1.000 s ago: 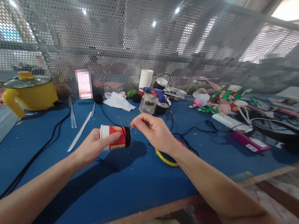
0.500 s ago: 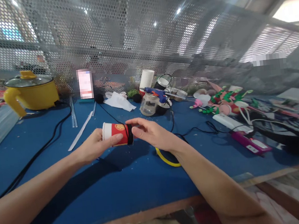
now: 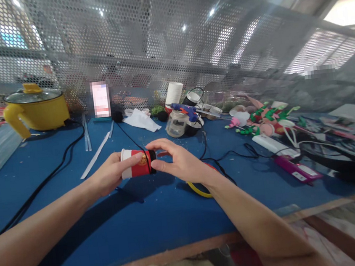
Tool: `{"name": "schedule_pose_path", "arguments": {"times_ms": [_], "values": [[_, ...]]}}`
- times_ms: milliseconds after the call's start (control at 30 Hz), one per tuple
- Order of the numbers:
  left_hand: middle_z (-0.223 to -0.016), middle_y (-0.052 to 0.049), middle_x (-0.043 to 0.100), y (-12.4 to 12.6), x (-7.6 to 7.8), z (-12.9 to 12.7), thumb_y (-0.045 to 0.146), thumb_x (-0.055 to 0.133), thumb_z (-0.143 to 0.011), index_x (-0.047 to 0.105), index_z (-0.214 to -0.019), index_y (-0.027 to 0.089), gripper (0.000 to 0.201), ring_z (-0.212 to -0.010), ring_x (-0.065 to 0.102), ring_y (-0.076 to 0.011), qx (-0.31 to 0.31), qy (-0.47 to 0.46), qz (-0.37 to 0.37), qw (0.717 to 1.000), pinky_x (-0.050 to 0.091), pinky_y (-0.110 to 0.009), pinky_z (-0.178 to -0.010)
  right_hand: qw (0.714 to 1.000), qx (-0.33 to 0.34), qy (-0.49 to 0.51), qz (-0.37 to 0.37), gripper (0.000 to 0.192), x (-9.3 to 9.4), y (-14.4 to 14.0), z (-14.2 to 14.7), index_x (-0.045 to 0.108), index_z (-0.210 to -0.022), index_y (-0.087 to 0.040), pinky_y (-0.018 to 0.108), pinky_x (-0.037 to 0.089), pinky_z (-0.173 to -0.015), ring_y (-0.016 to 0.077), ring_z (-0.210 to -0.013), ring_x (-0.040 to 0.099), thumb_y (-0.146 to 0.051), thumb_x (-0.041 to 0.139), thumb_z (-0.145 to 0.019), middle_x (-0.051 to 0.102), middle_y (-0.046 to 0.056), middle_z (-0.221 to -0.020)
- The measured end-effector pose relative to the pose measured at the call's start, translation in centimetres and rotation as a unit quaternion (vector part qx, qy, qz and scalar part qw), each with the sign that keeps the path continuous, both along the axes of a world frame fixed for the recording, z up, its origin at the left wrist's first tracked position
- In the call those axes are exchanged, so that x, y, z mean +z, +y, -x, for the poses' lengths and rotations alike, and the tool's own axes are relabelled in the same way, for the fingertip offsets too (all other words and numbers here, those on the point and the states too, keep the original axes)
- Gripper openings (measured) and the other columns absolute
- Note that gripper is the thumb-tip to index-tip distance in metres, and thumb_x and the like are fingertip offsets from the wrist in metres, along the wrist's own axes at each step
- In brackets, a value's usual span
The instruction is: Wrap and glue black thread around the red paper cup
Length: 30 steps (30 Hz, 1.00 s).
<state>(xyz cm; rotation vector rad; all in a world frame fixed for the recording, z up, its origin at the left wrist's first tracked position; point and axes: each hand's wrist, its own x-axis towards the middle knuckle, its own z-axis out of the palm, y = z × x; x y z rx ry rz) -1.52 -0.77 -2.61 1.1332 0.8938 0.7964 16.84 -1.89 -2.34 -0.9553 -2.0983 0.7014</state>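
Observation:
My left hand (image 3: 110, 174) holds a red paper cup (image 3: 136, 163) on its side above the blue table (image 3: 148, 220); the cup has a white rim at the left and a black band at its right end. My right hand (image 3: 177, 160) is at that black end, thumb and fingers touching the band. Under my right wrist lies a yellow ring (image 3: 198, 190).
A yellow electric pot (image 3: 35, 107) stands far left with its black cable (image 3: 57, 164) running across the table. A blue glue gun (image 3: 184, 110) rests on a glass jar (image 3: 176, 124) beside a white cup (image 3: 173, 93). Paper flowers (image 3: 265, 119), cables and a power strip (image 3: 274, 144) crowd the right.
My right hand has moved left from open air onto the cup's black end. The left hand has turned the cup a little and kept it in place.

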Motion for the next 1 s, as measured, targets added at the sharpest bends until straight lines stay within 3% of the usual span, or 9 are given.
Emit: {"name": "schedule_pose_path", "arguments": {"times_ms": [200, 333, 467, 533, 600, 700, 767, 867, 1000], "values": [[-0.047, 0.003, 0.053, -0.5, -0.3, -0.4, 0.037, 0.064, -0.061, 0.059, -0.057, 0.012, 0.025, -0.042, 0.041, -0.0062, 0.017, 0.071, -0.050, 0.996, 0.028, -0.019, -0.042, 0.999, 0.028, -0.007, -0.045, 0.041, -0.3, -0.6, 1.0, 0.052, -0.105, -0.017, 0.037, 0.031, -0.097, 0.0149, -0.112, 0.041, -0.042, 0.025, -0.087, 0.049, 0.010, -0.115], [-0.044, 0.004, 0.049, -0.7, -0.4, -0.7, 0.036, 0.066, -0.057, 0.056, -0.054, 0.012, 0.026, -0.040, 0.038, -0.0056, 0.048, 0.102, -0.054, 0.992, 0.025, -0.019, -0.042, 0.999, 0.029, 0.018, -0.023, 0.040, -0.5, -0.8, 1.5, 0.055, -0.103, -0.015, 0.034, 0.031, -0.097, 0.0140, -0.112, 0.042, -0.034, 0.023, -0.089, 0.049, 0.010, -0.117], [-0.041, 0.005, 0.047, -0.6, -0.3, -0.7, 0.034, 0.065, -0.058, 0.053, -0.050, 0.012, 0.026, -0.038, 0.037, -0.0051, 0.064, 0.109, -0.043, 0.991, 0.024, -0.019, -0.040, 0.990, -0.115, 0.083, 0.006, 0.019, 0.5, 0.0, 0.3, 0.056, -0.081, -0.015, 0.027, 0.047, -0.063, 0.0123, -0.069, 0.057, -0.032, 0.047, -0.080, 0.059, 0.004, -0.076], [-0.041, 0.005, 0.048, -0.5, -0.2, -0.7, 0.034, 0.065, -0.059, 0.052, -0.050, 0.013, 0.027, -0.038, 0.037, -0.0051, 0.068, 0.106, -0.029, 0.992, 0.024, -0.019, -0.040, 0.971, -0.204, 0.124, 0.013, 0.014, 1.6, 1.0, -1.4, 0.052, -0.074, -0.016, 0.023, 0.042, -0.043, 0.0092, -0.047, 0.050, -0.030, 0.051, -0.076, 0.053, -0.002, -0.058], [-0.041, 0.005, 0.048, -0.4, -0.1, -0.6, 0.034, 0.065, -0.059, 0.051, -0.049, 0.013, 0.027, -0.038, 0.037, -0.0049, 0.075, 0.103, -0.022, 0.992, 0.024, -0.019, -0.040, 0.948, -0.279, 0.144, -0.046, 0.011, 3.0, 2.6, -3.7, 0.052, -0.075, -0.016, 0.022, 0.039, -0.041, 0.0090, -0.046, 0.049, -0.026, 0.047, -0.078, 0.053, -0.002, -0.057], [-0.045, 0.003, 0.052, -0.4, 0.0, -0.6, 0.035, 0.065, -0.060, 0.054, -0.053, 0.013, 0.025, -0.042, 0.041, -0.0062, 0.076, 0.101, -0.025, 0.992, 0.027, -0.019, -0.043, 0.897, -0.399, 0.134, -0.132, 0.008, 4.4, 5.8, -7.4, 0.054, -0.080, -0.016, 0.024, 0.043, -0.057, 0.0111, -0.063, 0.055, -0.016, 0.047, -0.076, 0.057, 0.001, -0.067], [-0.048, 0.002, 0.053, -0.4, 0.0, -0.5, 0.036, 0.064, -0.060, 0.056, -0.056, 0.013, 0.025, -0.044, 0.044, -0.0073, 0.069, 0.103, -0.033, 0.992, 0.029, -0.020, -0.045, 0.882, -0.457, 0.115, -0.011, 0.009, 4.5, 8.1, -9.1, 0.053, -0.069, -0.016, 0.026, 0.043, -0.060, 0.0130, -0.065, 0.056, -0.022, 0.052, -0.075, 0.056, 0.002, -0.065], [-0.046, 0.003, 0.050, -0.3, 0.0, -0.4, 0.038, 0.063, -0.061, 0.055, -0.054, 0.014, 0.026, -0.044, 0.042, -0.0076, 0.068, 0.120, -0.055, 0.989, 0.027, -0.021, -0.044, 0.887, -0.435, 0.112, 0.110, 0.029, 3.6, 10.6, -10.0, 0.049, -0.054, -0.016, 0.029, 0.043, -0.049, 0.0155, -0.049, 0.054, -0.036, 0.056, -0.073, 0.050, 0.002, -0.046], [-0.040, 0.005, 0.042, -0.2, -0.1, -0.3, 0.036, 0.062, -0.060, 0.048, -0.047, 0.015, 0.029, -0.038, 0.034, -0.0065, 0.078, 0.150, -0.081, 0.982, 0.021, -0.022, -0.041, 0.884, -0.394, 0.137, 0.210, 0.027, 2.4, 11.9, -9.2, 0.052, -0.062, -0.013, 0.029, 0.045, -0.044, 0.0134, -0.044, 0.053, -0.036, 0.054, -0.075, 0.053, 0.002, -0.049]]}}
